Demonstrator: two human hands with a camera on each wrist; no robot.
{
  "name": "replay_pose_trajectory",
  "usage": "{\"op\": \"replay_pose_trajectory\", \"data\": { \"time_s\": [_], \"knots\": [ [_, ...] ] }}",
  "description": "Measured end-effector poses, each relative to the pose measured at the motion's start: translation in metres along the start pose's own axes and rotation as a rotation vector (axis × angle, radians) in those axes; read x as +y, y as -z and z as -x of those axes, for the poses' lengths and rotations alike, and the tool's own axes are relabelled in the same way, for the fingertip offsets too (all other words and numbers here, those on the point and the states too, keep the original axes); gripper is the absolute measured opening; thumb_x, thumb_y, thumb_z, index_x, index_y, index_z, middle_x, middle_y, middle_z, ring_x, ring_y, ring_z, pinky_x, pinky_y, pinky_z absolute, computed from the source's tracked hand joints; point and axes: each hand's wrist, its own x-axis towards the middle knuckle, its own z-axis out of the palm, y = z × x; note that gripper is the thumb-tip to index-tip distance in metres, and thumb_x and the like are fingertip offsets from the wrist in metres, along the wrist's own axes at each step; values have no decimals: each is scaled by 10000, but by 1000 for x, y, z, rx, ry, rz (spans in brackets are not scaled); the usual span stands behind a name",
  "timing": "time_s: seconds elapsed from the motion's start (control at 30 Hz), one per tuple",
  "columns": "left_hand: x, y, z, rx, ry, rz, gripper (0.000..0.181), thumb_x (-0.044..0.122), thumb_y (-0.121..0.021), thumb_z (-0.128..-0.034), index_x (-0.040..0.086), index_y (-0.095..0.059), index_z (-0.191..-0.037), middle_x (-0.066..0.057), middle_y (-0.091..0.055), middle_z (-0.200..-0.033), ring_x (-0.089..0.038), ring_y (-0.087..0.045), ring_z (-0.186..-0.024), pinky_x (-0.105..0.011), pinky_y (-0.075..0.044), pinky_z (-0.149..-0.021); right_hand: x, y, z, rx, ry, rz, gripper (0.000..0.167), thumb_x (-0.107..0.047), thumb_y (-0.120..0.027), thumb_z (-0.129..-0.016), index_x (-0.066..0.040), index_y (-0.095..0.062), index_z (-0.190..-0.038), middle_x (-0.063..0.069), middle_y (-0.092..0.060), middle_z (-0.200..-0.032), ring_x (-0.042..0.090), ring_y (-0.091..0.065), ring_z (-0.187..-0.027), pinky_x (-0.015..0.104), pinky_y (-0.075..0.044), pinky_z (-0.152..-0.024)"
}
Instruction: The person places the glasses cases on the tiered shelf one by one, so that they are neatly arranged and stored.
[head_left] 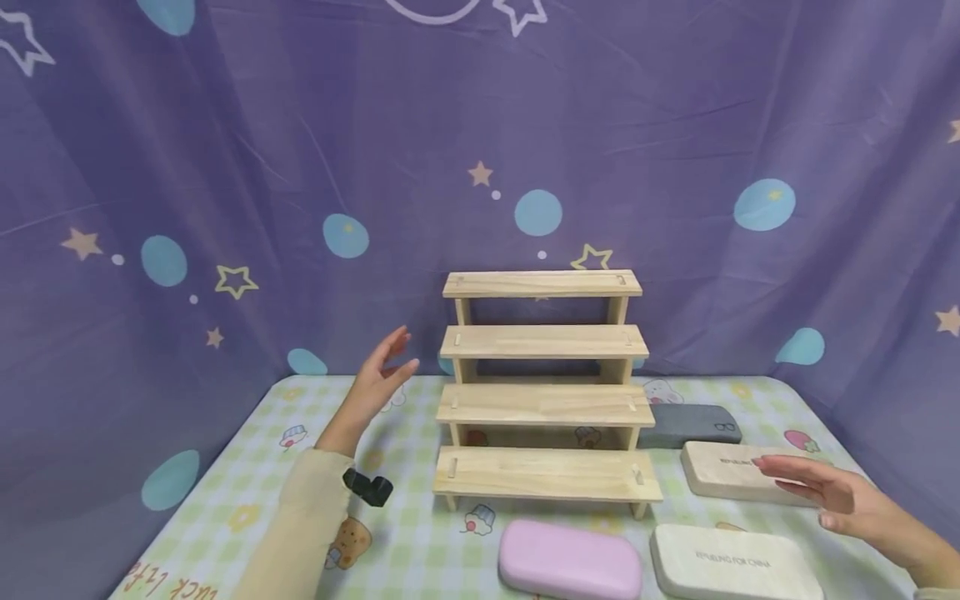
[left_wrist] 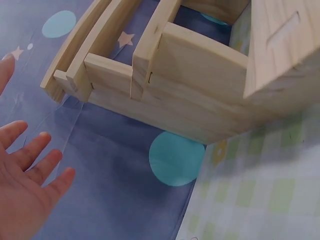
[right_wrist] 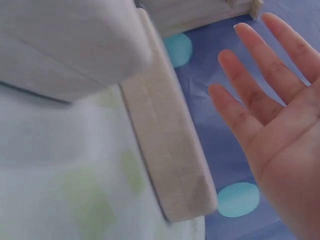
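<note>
Head: a four-tier wooden riser (head_left: 543, 404) stands on the tabletop (head_left: 247, 500); a gap separates its left edge from the left hand (head_left: 372, 385). The right hand (head_left: 851, 504) overlaps the rear cream eyeglass case (head_left: 723, 473). Left wrist: fingers (left_wrist: 34, 154) apart, off the riser's edges. Right wrist: fingers (right_wrist: 272, 67) apart, curtain (right_wrist: 222, 145) showing between them and a case's long edge.
</note>
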Motion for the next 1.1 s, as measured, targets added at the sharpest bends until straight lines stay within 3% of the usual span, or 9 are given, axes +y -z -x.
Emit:
{"op": "replay_pose_trajectory", "data": {
  "time_s": [0.07, 0.23, 0.53, 0.77, 0.83, 0.9, 0.97, 1.1],
  "knots": [
    [-1, -3, -3, -4, -2, 13, 643, 116, -598, -931, 10, -268, -1473, -214, -330, -1477, -381, -286, -1360, -533, -290, -1090, 2, -5, -1, -36, 34, -39, 494, 45, -409, -965, 271, -184, -1342, 258, -296, -1480, 226, -319, -1379, 219, -361, -1061],
    [-4, -8, -10, -4, 29, 56, 656, 89, -634, -902, 30, -302, -1464, -201, -345, -1472, -373, -286, -1363, -523, -294, -1091, 8, -18, -5, -102, 23, -96, 547, -31, -402, -993, 258, -120, -1363, 231, -230, -1518, 223, -277, -1399, 223, -335, -1081],
    [-5, -15, -21, -39, 72, 114, 689, 51, -658, -878, 36, -301, -1467, -186, -326, -1492, -341, -278, -1381, -495, -293, -1108, 15, -32, 1, -147, -151, -218, 571, -59, -432, -980, 167, -151, -1423, 183, -266, -1521, 185, -285, -1397, 235, -356, -1066],
    [-3, -17, -33, -92, 74, 110, 719, 9, -666, -859, 2, -284, -1467, -210, -308, -1494, -367, -277, -1377, -524, -271, -1111, 7, -36, 14, -94, -270, -2, 570, -121, -449, -994, 134, -195, -1436, 187, -285, -1511, 122, -288, -1389, 181, -374, -1021],
    [-4, -18, -36, -97, 62, 110, 715, 10, -678, -849, 6, -305, -1459, -207, -323, -1488, -375, -286, -1370, -532, -268, -1110, 5, -36, 18, -82, -322, -16, 563, -105, -452, -987, 112, -206, -1445, 160, -295, -1514, 100, -291, -1384, 169, -370, -1016],
    [-5, -19, -38, -101, 44, 103, 700, 20, -694, -839, 6, -341, -1443, -198, -348, -1477, -383, -298, -1362, -538, -266, -1108, 4, -36, 22, -75, -395, -120, 560, -74, -452, -975, 78, -214, -1458, 98, -299, -1524, 76, -291, -1377, 164, -364, -1016],
    [-6, -20, -38, -108, 23, 92, 676, 34, -707, -831, 3, -381, -1421, -192, -381, -1458, -384, -325, -1346, -537, -278, -1102, 5, -37, 25, -70, -464, -303, 573, -36, -454, -963, 44, -207, -1474, 35, -289, -1534, 88, -318, -1364, 203, -377, -1030],
    [-3, -23, -37, -124, 14, 78, 646, 57, -718, -826, -10, -421, -1396, -190, -412, -1438, -371, -354, -1332, -529, -279, -1104, 10, -40, 31, -64, -535, -661, 609, -12, -437, -958, -8, -155, -1497, 4, -265, -1542, 182, -362, -1342, 368, -391, -1060]
  ]
}}
